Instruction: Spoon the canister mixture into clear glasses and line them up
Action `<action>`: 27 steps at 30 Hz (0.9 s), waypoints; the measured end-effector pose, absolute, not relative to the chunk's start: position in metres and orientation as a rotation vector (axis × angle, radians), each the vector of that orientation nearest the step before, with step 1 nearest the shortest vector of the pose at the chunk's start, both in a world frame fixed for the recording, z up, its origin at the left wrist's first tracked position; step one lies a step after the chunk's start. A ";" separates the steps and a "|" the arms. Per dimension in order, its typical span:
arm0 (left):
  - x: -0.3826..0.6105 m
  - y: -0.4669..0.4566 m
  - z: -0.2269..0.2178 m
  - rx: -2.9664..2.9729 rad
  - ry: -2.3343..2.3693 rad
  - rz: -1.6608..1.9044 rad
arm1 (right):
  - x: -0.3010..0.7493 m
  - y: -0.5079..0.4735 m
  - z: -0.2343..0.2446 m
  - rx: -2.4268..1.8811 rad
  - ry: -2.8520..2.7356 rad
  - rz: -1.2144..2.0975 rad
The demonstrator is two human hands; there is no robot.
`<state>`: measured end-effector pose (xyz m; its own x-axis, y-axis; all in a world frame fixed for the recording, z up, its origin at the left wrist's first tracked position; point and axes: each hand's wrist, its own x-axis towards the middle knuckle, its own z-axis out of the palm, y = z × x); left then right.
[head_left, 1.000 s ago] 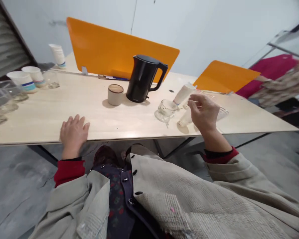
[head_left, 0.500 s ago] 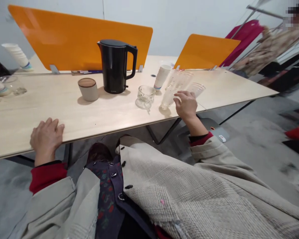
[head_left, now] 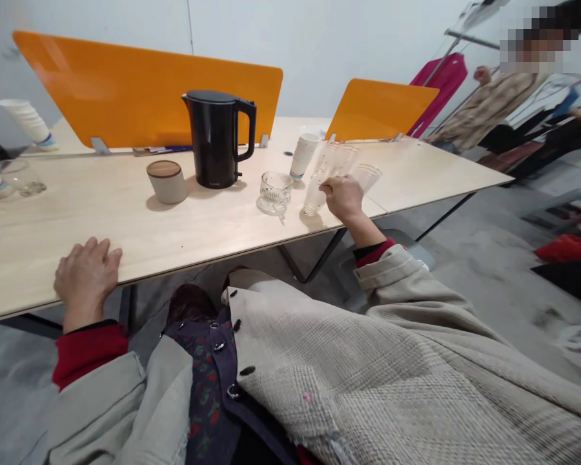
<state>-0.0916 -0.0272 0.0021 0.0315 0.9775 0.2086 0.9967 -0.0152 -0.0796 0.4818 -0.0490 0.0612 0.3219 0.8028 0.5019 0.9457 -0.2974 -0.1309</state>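
Observation:
My left hand rests palm down on the table's front edge, fingers lying on the wood and holding nothing. On the right, my right hand has its fingers closed at the side of a tall clear glass; the exact grip is partly hidden. More clear glasses stand close behind, and another glass shows just past the wrist. Left of the right hand is a ribbed glass cup. Behind it stands a stack of white paper cups.
A black electric kettle stands mid-table beside a grey canister with a wooden lid. Orange dividers line the back. Paper cups and a clear glass are at the far left. A person is at the upper right.
My right hand has come left to the front glass, and its fingers have closed there. My left hand keeps its place on the table. The camera view has shifted slightly.

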 end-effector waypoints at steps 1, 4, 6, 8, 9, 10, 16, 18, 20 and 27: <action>-0.091 -0.027 0.002 -2.101 -2.059 -0.152 | 0.480 -0.048 0.061 -2.203 -1.545 -0.486; -0.092 -0.027 0.001 -2.110 -2.082 -0.219 | 0.474 -0.049 0.060 -2.219 -1.557 -0.478; -0.092 -0.027 -0.001 -2.110 -2.085 -0.274 | 0.472 -0.049 0.058 -2.207 -1.553 -0.476; -0.093 -0.027 -0.002 -2.109 -2.083 -0.314 | 0.473 -0.048 0.056 -2.187 -1.538 -0.477; -0.093 -0.027 -0.003 -2.108 -2.080 -0.325 | 0.474 -0.047 0.054 -2.172 -1.532 -0.476; -0.093 -0.027 -0.003 -2.111 -2.075 -0.327 | 0.476 -0.046 0.053 -2.155 -1.527 -0.475; -0.097 -0.023 -0.004 -2.125 -2.043 -0.278 | 0.488 -0.043 0.052 -2.031 -1.473 -0.526; -0.099 -0.021 -0.006 -2.122 -2.053 -0.271 | 0.490 -0.048 0.059 -1.983 -1.463 -0.579; -0.099 -0.021 -0.007 -2.123 -2.066 -0.268 | 0.487 -0.056 0.069 -1.921 -1.444 -0.645; -0.093 -0.030 -0.005 -2.117 -2.147 -0.309 | 0.428 -0.073 0.099 -1.507 -1.534 -0.709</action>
